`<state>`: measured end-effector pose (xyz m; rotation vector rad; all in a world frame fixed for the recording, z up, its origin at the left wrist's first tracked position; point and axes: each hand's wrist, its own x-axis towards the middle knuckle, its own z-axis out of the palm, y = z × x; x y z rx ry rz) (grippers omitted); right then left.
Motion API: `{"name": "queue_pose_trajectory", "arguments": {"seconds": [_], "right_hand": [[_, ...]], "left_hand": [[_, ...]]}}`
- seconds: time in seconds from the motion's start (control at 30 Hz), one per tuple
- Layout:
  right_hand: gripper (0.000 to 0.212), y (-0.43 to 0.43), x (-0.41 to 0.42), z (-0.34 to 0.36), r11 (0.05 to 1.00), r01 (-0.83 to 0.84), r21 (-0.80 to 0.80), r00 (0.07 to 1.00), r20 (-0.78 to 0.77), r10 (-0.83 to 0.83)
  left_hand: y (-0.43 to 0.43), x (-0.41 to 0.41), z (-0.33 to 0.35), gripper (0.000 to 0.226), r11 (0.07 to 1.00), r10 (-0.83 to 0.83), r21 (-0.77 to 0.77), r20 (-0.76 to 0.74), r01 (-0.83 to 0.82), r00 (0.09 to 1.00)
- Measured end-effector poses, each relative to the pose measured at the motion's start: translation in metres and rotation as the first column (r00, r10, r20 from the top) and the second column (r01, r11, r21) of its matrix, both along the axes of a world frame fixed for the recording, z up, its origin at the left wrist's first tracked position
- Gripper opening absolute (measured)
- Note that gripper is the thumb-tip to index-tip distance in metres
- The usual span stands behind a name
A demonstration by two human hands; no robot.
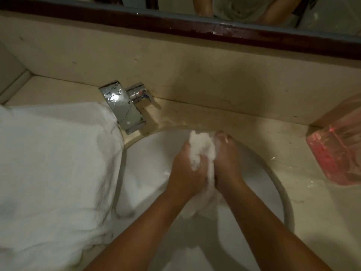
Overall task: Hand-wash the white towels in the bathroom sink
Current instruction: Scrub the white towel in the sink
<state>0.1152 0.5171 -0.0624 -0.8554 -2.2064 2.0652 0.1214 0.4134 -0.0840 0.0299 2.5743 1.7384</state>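
Note:
A small wet white towel is bunched up between both my hands over the round white sink. My left hand grips its left side with curled fingers. My right hand grips the right side, thumb and fingertips at the top. The towel's lower end hangs down into the basin between my wrists. A pile of large white towels lies on the counter at the left, its edge draped over the sink rim.
A chrome faucet with a lever handle stands at the back left of the sink. A pink translucent box sits on the beige counter at the right. A dark-framed mirror runs along the wall above.

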Motion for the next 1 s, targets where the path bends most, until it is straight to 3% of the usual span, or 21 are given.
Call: {"name": "queue_pose_trajectory", "arguments": {"seconds": [0.13,0.2,0.3,0.4,0.47,0.5,0.57,0.67,0.73,0.83,0.87,1.0], "right_hand": [[0.023,-0.016,0.034,0.001,0.997,-0.074,-0.02,0.997,-0.007,0.074],[0.027,-0.01,0.033,0.002,0.999,-0.047,0.024,0.999,-0.004,0.047],[0.026,0.001,0.015,-0.003,0.995,-0.003,-0.098,0.997,0.076,0.01],[0.028,-0.005,0.024,-0.018,0.982,-0.054,-0.18,0.988,0.132,0.079],[0.047,-0.002,0.031,-0.034,0.985,-0.007,-0.171,0.987,0.155,0.034],[0.068,0.001,0.033,-0.044,0.988,0.03,-0.153,0.986,0.169,-0.004],[0.097,0.002,0.038,-0.068,0.994,0.002,-0.111,0.97,0.243,0.025],[0.072,-0.008,0.044,-0.086,0.976,-0.214,-0.043,0.917,0.336,0.216],[0.064,-0.009,0.037,-0.095,0.972,-0.233,-0.023,0.914,0.336,0.227],[0.047,-0.008,0.03,-0.101,0.978,-0.206,-0.037,0.935,0.286,0.208],[0.038,-0.009,0.031,-0.101,0.986,-0.156,-0.062,0.949,0.268,0.167],[0.031,-0.009,0.032,-0.093,0.944,0.138,-0.301,0.979,0.189,-0.083]], "left_hand": [[-0.013,-0.026,-0.003,0.027,0.992,0.117,0.027,0.086,-0.119,0.989],[-0.012,-0.006,-0.001,0.027,0.997,0.03,0.066,0.108,-0.037,0.994],[-0.013,0.02,-0.001,0.03,0.994,-0.112,0.021,0.095,0.11,0.989],[-0.026,-0.001,-0.004,0.006,0.999,-0.046,-0.016,0.139,0.049,0.989],[-0.032,-0.01,-0.006,0.008,1.0,0.012,-0.008,0.199,-0.011,0.98],[-0.035,-0.013,-0.011,0.016,0.998,0.053,0.021,0.24,-0.06,0.969],[-0.044,-0.014,-0.027,0.03,0.966,0.115,0.166,0.415,-0.199,0.903],[-0.053,-0.003,-0.056,0.046,0.933,0.045,0.278,0.541,-0.229,0.84],[-0.047,0.007,-0.069,0.054,0.967,0.063,0.182,0.516,-0.18,0.855],[-0.032,0.013,-0.077,0.092,0.973,0.13,0.09,0.551,-0.214,0.824],[-0.03,0.013,-0.08,0.095,0.974,0.128,0.085,0.562,-0.211,0.817],[-0.032,0.007,-0.072,0.032,0.914,0.212,0.204,0.498,-0.351,0.841]]}}
